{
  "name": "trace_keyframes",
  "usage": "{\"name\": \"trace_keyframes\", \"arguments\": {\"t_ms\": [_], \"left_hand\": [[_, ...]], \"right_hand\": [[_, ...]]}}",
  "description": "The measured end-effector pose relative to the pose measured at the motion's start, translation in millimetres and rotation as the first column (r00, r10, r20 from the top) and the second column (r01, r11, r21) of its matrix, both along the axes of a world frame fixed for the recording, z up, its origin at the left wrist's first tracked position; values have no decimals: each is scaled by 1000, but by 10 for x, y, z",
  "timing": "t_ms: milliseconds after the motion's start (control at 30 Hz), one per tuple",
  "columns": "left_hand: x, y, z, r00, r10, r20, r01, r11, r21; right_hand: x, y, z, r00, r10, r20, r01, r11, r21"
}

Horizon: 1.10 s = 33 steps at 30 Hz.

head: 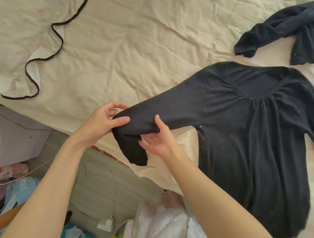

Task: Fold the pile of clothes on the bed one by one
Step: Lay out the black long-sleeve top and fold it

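1. Black knit fabric is spreading flat over the cream bedsheet point(137, 46): a long-sleeved black top point(250, 141) is lying face up toward 3 o'clock, its scooped, gathered neckline pointing to 12.
2. Its one visible sleeve point(171, 108) is stretching out toward 9 o'clock, lifted off the sheet, with the cuff end drooping down past the edge of the bed.
3. Left hand point(102, 122) is pinching the sleeve near the cuff, thumb on top and fingers curling behind the cloth.
4. Right hand point(157, 138) is gripping the same sleeve just beside the left, thumb pressing over the upper face and fingers cupping underneath (both forearms are reaching in from 6 o'clock).
5. Another dark garment point(291, 31) is lying crumpled at 1 o'clock, apart from the top.
6. A pale garment with dark wavy trim point(29, 46) is resting at 10 o'clock.
7. Off the bed, at 6 o'clock, a white plastic bag point(162, 223) and a white charger point(105, 223) with its cable are sitting on the floor.
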State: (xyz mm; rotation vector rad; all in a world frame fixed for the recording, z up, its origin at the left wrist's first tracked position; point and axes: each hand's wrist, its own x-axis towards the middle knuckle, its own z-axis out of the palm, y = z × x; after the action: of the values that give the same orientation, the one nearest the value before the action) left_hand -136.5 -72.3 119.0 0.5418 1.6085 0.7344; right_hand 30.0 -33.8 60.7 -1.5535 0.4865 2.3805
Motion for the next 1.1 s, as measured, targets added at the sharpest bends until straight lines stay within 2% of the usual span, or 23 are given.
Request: {"name": "trace_keyframes", "arguments": {"t_ms": [67,133,233,333,433,567,733,833,933,1100], "left_hand": [[-84,-25,11,984,-156,-89,148,985,-87],[-144,-57,15,931,-327,-160,294,935,-197],[-178,-160,15,894,-447,-39,419,862,-286],[-182,-298,30,866,-499,7,469,810,-352],[-234,-443,23,898,-436,-54,393,852,-346],[-382,-590,54,947,-221,-232,155,950,-270],[-498,-714,137,959,-160,-234,99,963,-250],[-445,-793,188,958,-59,-281,-24,959,-283],[-168,-787,297,957,32,-290,-107,963,-247],[656,-516,399,943,-45,-329,-8,987,-159]], "right_hand": [[-8,-23,12,998,-56,27,55,998,27],[16,8,46,993,-40,108,29,994,102],[90,118,89,982,-97,162,74,987,144],[160,248,141,971,-150,187,134,986,96],[214,323,164,958,-138,251,127,990,60],[293,385,175,944,-110,310,97,994,57],[409,357,146,949,-83,304,81,997,18],[494,183,180,952,112,285,-133,990,54],[606,-110,287,917,300,263,-350,921,171],[1027,-401,538,906,377,194,-423,834,355]]}}
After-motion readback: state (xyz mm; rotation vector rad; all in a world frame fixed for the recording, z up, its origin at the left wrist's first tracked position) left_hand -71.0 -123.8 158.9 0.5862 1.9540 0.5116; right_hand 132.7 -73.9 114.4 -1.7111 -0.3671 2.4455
